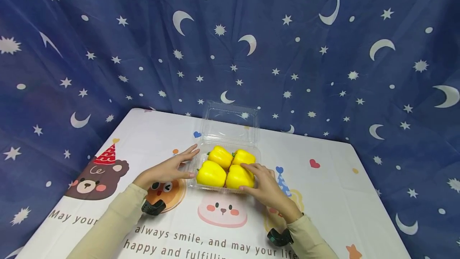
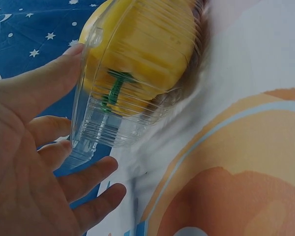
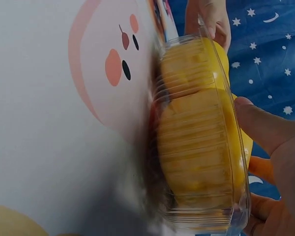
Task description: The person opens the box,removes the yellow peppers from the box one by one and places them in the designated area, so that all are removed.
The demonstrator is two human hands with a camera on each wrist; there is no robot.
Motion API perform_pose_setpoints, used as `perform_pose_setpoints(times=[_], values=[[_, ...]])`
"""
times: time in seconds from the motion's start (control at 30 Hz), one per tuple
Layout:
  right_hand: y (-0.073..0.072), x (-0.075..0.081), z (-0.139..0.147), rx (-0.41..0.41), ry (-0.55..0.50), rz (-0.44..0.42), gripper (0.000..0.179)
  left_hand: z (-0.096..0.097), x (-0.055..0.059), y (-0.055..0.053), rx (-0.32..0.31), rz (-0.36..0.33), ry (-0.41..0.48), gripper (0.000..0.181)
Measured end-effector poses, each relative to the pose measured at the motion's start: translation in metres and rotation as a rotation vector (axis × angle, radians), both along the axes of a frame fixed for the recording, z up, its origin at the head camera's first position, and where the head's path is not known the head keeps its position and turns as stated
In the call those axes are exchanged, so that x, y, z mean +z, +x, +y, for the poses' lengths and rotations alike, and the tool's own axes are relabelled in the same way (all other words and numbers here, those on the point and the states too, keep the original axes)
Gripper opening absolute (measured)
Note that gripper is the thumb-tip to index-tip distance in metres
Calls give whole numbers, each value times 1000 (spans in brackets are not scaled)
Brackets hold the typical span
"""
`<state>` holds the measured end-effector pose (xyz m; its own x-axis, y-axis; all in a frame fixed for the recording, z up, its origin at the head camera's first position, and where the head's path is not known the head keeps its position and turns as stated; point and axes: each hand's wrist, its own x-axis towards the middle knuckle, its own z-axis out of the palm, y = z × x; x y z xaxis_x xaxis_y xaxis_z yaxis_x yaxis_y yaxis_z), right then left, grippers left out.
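Note:
A clear plastic clamshell box (image 1: 199,147) sits on the table with its lid (image 1: 230,122) raised at the back. Several yellow bell peppers fill the base: front left (image 1: 211,174), front right (image 1: 239,176), back left (image 1: 220,156) and back right (image 1: 244,156). My left hand (image 1: 169,170) is at the box's left side, fingers spread and thumb by the rim; the left wrist view shows a green pepper stem (image 2: 116,88) through the wall. My right hand (image 1: 267,185) lies along the right side, its fingertips at the front right pepper and its thumb near the front rim.
The white printed tablecloth (image 1: 323,195) bears cartoon animals and lettering. Behind the table hangs a dark blue curtain (image 1: 305,59) with moons and stars. A black band (image 1: 153,208) is on the left wrist, another (image 1: 279,237) on the right.

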<state>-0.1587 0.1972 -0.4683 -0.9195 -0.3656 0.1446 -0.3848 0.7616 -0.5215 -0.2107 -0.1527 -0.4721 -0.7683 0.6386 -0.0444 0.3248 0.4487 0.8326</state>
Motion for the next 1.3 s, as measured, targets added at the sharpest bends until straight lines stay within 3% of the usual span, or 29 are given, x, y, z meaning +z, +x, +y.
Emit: perform_pose_setpoints(times=[0.43,0.83,1.3], values=[[-2,6,-3,-14,32,-34,71,-1,-2,-3,-1,2,1,86],[-7,5,-3,-7,-60,-24,69,-1,-1,-2,4,-4,6,85],[-8,19,2,13,-133,-5,65,-1,-1,-2,13,-15,3,86]])
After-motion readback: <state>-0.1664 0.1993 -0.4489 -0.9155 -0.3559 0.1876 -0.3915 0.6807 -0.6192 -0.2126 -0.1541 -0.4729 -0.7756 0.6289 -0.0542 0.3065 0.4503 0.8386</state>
